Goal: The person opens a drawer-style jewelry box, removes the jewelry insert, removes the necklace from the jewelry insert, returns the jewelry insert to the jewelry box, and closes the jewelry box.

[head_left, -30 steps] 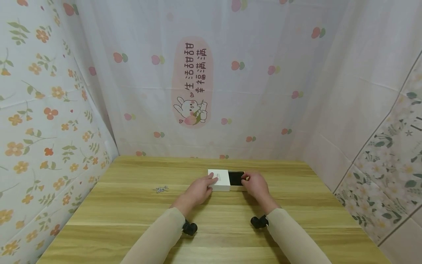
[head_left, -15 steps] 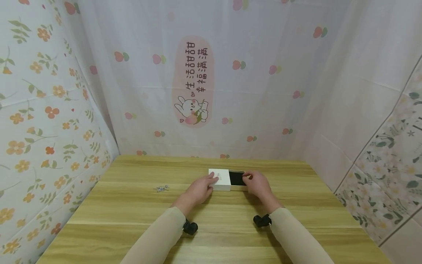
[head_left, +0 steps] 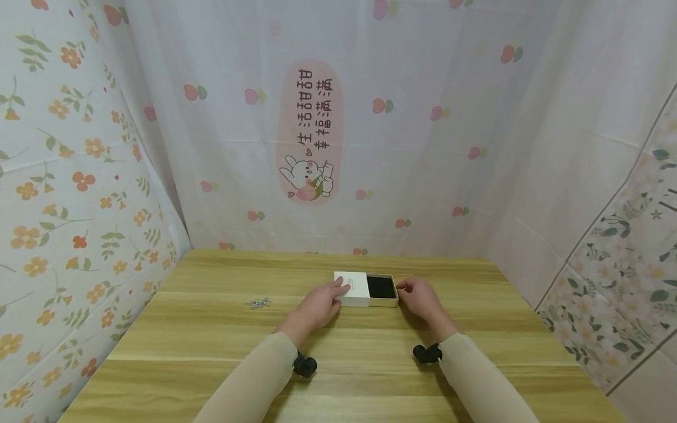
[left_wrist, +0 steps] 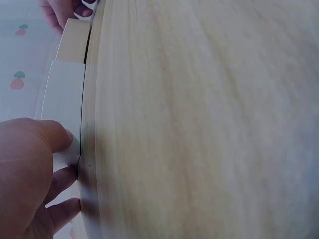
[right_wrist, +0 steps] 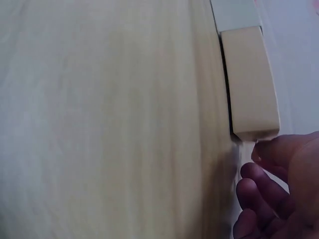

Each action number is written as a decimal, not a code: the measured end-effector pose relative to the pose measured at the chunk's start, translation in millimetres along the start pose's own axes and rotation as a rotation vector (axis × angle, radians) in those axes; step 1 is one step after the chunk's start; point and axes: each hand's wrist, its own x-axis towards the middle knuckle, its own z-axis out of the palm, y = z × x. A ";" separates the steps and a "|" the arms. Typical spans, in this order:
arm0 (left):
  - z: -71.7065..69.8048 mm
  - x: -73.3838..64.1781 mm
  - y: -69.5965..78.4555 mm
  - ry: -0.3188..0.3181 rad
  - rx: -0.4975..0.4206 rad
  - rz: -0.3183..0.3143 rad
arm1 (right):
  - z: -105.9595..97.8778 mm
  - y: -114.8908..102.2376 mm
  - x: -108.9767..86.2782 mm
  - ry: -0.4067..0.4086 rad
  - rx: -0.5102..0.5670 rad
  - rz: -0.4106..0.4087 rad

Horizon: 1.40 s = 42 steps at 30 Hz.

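Observation:
A white slide box with small print on its lid lies on the wooden table in the head view. Its tan inner drawer is partly out to the right and shows a black lining. My left hand grips the white sleeve at its left end, thumb against the front side in the left wrist view. At the drawer's outer end is my right hand, its fingers loosely bent. In the right wrist view its thumb and forefinger are at the end wall; firm contact cannot be made out.
A small silvery piece of jewellery lies on the table, left of my left hand. Patterned cloth hangs behind and at both sides of the table. Black wrist cameras sit at both cuffs.
My right hand has moved right, from the drawer's edge over the black lining to just outside its end, uncovering the drawer's right rim. My left hand and the sleeve stay put.

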 end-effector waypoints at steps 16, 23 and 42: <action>0.0 0.9 -0.3 -0.011 -0.006 -0.005 | 6.8 -4.1 0.3 0.032 -0.087 0.013; -1.4 0.7 0.6 -0.016 -0.018 -0.007 | 6.8 -4.1 1.0 0.030 -0.109 0.005; -1.4 1.2 1.7 -0.017 -0.019 -0.019 | 10.3 -8.9 2.7 0.050 -0.113 0.004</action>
